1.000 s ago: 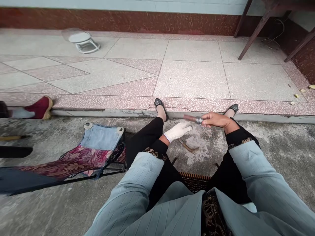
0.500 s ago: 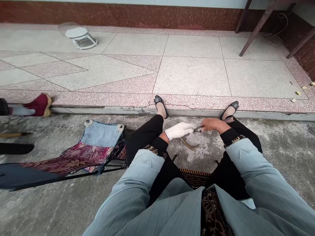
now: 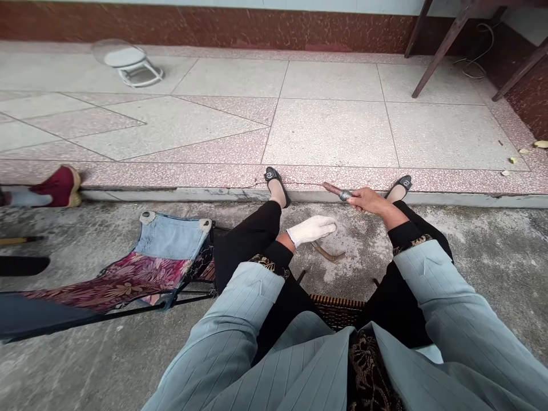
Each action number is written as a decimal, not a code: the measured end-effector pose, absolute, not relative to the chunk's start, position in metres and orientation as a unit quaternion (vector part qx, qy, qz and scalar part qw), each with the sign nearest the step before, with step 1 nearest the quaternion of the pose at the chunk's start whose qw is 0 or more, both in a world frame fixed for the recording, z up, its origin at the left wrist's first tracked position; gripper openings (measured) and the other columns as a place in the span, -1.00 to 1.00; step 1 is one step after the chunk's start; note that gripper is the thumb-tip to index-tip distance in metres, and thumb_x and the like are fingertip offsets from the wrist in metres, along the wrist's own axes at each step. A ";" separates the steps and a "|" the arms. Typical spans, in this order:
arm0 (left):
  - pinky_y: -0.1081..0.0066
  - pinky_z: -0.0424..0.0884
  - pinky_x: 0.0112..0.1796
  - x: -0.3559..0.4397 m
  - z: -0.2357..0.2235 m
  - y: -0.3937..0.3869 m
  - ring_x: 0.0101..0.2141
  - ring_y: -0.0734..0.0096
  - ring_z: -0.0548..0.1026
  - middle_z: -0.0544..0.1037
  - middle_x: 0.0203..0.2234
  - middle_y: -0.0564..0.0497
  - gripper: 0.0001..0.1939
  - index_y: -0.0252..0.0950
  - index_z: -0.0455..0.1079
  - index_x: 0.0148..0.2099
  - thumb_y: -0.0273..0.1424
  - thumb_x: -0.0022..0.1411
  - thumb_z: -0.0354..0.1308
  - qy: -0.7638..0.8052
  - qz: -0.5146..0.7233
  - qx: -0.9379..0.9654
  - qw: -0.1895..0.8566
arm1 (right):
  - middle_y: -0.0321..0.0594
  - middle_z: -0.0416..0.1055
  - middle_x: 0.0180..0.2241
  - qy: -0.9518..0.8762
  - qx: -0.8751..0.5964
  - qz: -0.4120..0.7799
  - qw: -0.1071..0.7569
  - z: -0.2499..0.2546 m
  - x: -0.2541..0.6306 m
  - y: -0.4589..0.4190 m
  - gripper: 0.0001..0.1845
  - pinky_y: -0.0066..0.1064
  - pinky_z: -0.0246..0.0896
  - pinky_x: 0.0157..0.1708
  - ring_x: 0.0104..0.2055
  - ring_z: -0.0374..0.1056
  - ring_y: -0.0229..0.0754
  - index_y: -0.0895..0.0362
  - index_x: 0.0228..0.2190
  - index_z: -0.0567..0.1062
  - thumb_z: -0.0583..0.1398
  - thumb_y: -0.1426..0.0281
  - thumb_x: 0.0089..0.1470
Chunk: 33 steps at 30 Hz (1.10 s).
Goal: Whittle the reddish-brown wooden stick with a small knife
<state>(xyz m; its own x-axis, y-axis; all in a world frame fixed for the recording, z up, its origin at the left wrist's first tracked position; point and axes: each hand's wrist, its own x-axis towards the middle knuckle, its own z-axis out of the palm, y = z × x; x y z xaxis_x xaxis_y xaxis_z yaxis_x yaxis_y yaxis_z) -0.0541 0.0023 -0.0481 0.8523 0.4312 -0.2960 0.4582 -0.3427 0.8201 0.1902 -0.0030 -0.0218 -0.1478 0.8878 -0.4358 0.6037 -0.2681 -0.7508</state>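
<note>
My right hand (image 3: 366,200), bare, is closed around a short reddish-brown wooden handle (image 3: 331,188) with a silver band or wire binding beside my fingers. The wooden end points up and left, over the step edge. My left hand (image 3: 312,228) wears a white knitted glove, its fingers curled down. A curved brown piece (image 3: 329,253), like a bent stick or blade, shows from under the glove; whether I hold it or it lies on the ground, I cannot tell. Both hands are between my knees, apart from each other.
A tiled step (image 3: 334,134) runs across in front. A folding cloth chair (image 3: 158,251) stands at my left, near another person's red shoe (image 3: 57,187). Farther back are a small white stool (image 3: 128,63) and a wooden table leg (image 3: 440,54). My wicker seat (image 3: 336,311) is below me.
My right hand has moved up and away from the gloved hand, and the handle has turned so its wooden end points left. My left hand stays nearly in place.
</note>
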 end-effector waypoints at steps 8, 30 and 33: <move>0.48 0.22 -0.29 -0.057 -0.054 0.006 -0.36 0.42 0.40 0.50 -0.38 0.02 -0.61 -0.32 0.46 -0.25 -0.17 0.36 -0.06 0.245 -0.040 0.863 0.440 | 0.09 0.53 -0.29 -0.686 -0.600 0.372 -0.177 -0.031 0.165 -0.010 -0.74 -0.33 0.17 -0.33 -0.26 0.42 -0.02 0.27 -0.29 0.60 0.27 0.31 0.11; 0.48 0.19 -0.38 -0.062 -0.049 0.008 -0.45 0.49 0.33 0.45 -0.45 0.05 -0.57 -0.34 0.44 -0.26 -0.09 0.36 -0.04 0.264 -0.005 0.825 0.499 | 0.04 0.49 -0.35 -0.681 -0.625 0.346 -0.160 -0.024 0.172 -0.008 -0.78 -0.33 0.13 -0.35 -0.28 0.40 -0.05 0.22 -0.39 0.55 0.23 0.30 0.15; 0.48 0.20 -0.35 -0.065 -0.053 0.011 -0.43 0.46 0.35 0.46 -0.45 0.05 -0.60 -0.33 0.43 -0.27 -0.11 0.35 -0.03 0.266 0.009 0.839 0.474 | -0.15 0.45 -0.54 -0.680 -0.523 0.458 -0.232 -0.023 0.166 -0.017 -0.78 -0.38 0.15 -0.42 -0.46 0.36 -0.19 0.20 -0.51 0.57 0.36 0.30 0.00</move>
<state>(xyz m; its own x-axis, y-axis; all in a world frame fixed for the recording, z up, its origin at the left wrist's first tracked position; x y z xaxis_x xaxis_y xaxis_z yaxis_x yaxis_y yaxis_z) -0.0651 0.0114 -0.0525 0.8584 0.4545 -0.2378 0.4381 -0.4083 0.8009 0.1660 -0.0167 -0.0234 -0.3458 0.4982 -0.7951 0.9241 0.0340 -0.3806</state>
